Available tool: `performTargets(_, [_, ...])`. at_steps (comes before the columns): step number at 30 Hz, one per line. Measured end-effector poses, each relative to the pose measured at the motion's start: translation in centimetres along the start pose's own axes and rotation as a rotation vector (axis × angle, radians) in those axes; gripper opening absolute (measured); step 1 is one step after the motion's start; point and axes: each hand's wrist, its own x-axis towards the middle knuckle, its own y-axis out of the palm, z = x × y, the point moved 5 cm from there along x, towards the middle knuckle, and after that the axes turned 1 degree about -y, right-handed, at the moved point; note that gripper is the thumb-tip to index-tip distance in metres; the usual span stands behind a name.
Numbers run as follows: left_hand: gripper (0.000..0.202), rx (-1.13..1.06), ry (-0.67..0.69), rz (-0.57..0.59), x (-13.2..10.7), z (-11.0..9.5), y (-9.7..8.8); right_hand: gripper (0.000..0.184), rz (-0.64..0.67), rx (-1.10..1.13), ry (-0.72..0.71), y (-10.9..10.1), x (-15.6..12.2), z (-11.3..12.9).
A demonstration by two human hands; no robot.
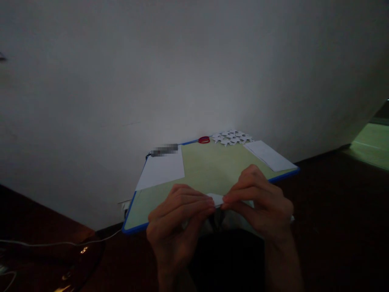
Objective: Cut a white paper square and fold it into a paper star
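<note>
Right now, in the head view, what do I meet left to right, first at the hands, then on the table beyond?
Hands: left hand, held paper, right hand. Beyond: white sheet, red-handled scissors, pointed paper shapes, more white paper.

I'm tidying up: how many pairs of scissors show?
1: red scissors at the far edge of the table, left of the paper shapes. Others may be hidden behind the left hand or right hand.

The folded piece is matt paper, the tabletop smooth, and the scissors' handles perhaps plastic.
</note>
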Motion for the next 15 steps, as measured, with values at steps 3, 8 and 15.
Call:
performTargets(3, [0.027,0.013,-0.001,0.022,0.0,0.1,0.0,0.018,0.002,-0.037,-0.007,-0.4,0.0,-0.2])
performTargets(8, [0.030,0.013,0.009,0.027,0.4,0.1,0.6,0.022,-0.086,-0.061,-0.031,-1.0,-0.2,-0.3])
performTargets(15, [0.028,-0.044,0.005,-0.043,0.5,-0.2,0.7,0.048,-0.032,0.156,0.132,-0.3,-0.6,-1.2])
